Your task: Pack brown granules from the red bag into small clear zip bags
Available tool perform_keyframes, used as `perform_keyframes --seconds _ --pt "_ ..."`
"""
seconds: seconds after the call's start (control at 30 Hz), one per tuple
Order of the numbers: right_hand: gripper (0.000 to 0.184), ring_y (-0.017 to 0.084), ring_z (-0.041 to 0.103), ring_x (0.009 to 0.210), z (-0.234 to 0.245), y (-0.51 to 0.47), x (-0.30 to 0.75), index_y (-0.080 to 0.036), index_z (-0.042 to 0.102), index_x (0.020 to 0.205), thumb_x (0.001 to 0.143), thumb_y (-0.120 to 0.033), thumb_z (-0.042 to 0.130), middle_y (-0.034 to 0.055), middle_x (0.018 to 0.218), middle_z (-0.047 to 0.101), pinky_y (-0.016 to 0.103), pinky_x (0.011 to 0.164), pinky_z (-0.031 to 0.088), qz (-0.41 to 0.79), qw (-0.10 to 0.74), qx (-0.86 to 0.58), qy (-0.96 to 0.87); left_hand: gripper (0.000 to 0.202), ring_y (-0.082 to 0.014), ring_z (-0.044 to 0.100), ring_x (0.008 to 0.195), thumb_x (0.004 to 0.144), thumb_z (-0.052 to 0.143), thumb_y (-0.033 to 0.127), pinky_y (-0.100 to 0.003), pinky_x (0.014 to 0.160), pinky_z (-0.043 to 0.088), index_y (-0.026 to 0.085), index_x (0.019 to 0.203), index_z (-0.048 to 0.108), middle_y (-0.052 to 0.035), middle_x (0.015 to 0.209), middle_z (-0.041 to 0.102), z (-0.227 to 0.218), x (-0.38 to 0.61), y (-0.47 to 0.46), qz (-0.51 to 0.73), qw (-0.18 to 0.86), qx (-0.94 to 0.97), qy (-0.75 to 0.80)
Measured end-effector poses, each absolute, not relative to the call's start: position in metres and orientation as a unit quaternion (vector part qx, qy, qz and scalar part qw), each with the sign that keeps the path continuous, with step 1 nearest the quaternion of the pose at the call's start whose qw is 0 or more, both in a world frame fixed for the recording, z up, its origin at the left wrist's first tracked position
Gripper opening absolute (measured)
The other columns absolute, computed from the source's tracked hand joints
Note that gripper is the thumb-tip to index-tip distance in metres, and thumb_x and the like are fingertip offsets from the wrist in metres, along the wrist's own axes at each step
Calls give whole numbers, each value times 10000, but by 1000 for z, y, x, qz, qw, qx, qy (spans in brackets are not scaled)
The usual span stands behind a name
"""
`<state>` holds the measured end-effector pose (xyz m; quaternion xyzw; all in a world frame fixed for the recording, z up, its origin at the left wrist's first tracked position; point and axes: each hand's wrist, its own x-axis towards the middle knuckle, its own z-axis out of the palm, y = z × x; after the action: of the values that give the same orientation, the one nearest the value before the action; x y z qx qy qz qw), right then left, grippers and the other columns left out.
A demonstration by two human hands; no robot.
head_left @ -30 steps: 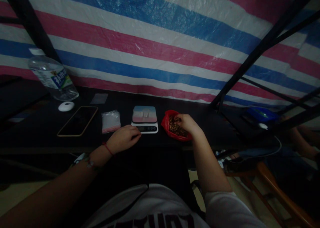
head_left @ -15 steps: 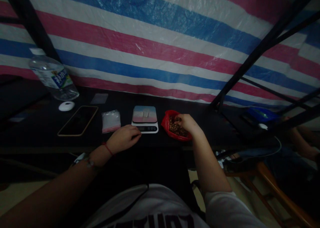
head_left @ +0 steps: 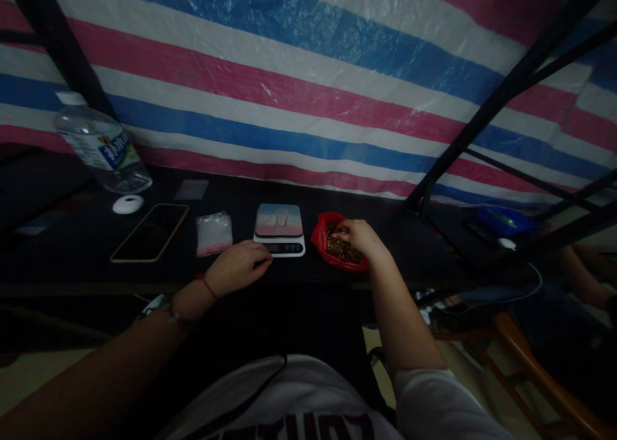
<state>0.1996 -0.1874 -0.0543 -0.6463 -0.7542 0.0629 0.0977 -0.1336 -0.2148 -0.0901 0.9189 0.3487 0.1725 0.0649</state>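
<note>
Red plastic bag point(head_left: 324, 250), its mouth open on a heap of small brown pieces point(head_left: 344, 250), sits on a black table point(head_left: 400, 241) as a person's right hand point(head_left: 362, 237) reaches in, fingers bent down among the contents; whether the fingertips are pinched on any piece cannot be told. Just left of the bag stands a white digital scale point(head_left: 279, 228) with a blue-and-pink top; no figure can be read on its dark display, and the button markings are too small to make out. At its front left corner lies the left hand point(head_left: 236, 266), fingers bent and side by side; whether they press on anything is unclear. Farther left are a packet of clear plastic bags point(head_left: 214, 234) with a pink band, a gold-edged phone point(head_left: 150, 233) with a dark screen, a white rounded object point(head_left: 128, 204) and a white-capped bottle point(head_left: 106, 135). Large white characters fill the blue part of the bottle's label, too blurred to read with certainty. Dark red capitals on the person's pale shirt point(head_left: 308, 395) are cut off by the frame.
</note>
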Motion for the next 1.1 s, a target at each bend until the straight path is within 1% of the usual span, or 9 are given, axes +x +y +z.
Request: perform_keyframes --seconds 0.13,0.3,0.37,0.5,0.67,0.9,1.0,1.1 --pt "322 190 662 794 -52 -188 197 -173 705 930 837 -468 613 101 886 719 241 677 415 50 85 -657 -747 248 -195 607 884 894 458 273 -339 825 474 189 895 692 -65 922 688 -88 -132 -215 168 68 919 351" --pt "373 189 659 830 -53 -188 195 -168 698 966 894 -486 516 111 935 719 237 696 408 54 87 -657 -747 240 -192 608 871 893 465 266 -334 820 471 185 876 690 -66 909 689 -86 -132 -216 163 73 919 352" --pt "359 186 658 840 -54 -188 194 -164 694 984 915 -452 490 115 950 717 235 710 408 52 82 -659 -746 244 -193 608 872 895 462 270 -335 818 472 186 883 691 -65 914 689 -87 -132 -215 166 74 918 352" --pt "271 182 654 869 -56 -187 195 -159 680 1021 920 -322 488 116 975 712 230 739 408 43 73 -661 -746 248 -194 606 876 895 460 277 -337 817 474 191 889 693 -64 920 687 -88 -133 -215 173 70 917 352" --pt "234 179 651 852 -58 -186 197 -156 665 1013 911 -264 483 112 970 708 231 733 415 42 67 -659 -748 246 -192 606 876 894 465 281 -333 818 473 192 890 694 -64 913 685 -88 -133 -215 174 73 918 350" --pt "246 172 622 973 -61 -183 199 -160 656 1062 879 -155 491 114 1094 657 239 874 420 52 81 -649 -755 258 -190 604 853 890 467 312 -338 812 476 201 875 699 -65 903 685 -90 -134 -214 193 88 912 350" --pt "242 171 613 988 -60 -183 200 -171 678 1031 851 -136 520 95 1079 663 244 903 416 65 76 -641 -761 260 -191 604 860 890 464 309 -342 822 477 201 885 700 -67 896 686 -91 -134 -214 195 89 912 351" --pt "218 187 602 1004 -59 -183 202 -162 691 1012 828 -171 573 94 1056 674 260 915 415 79 68 -632 -768 257 -193 607 871 889 461 295 -344 825 479 199 880 699 -64 896 687 -91 -135 -212 198 93 911 350"
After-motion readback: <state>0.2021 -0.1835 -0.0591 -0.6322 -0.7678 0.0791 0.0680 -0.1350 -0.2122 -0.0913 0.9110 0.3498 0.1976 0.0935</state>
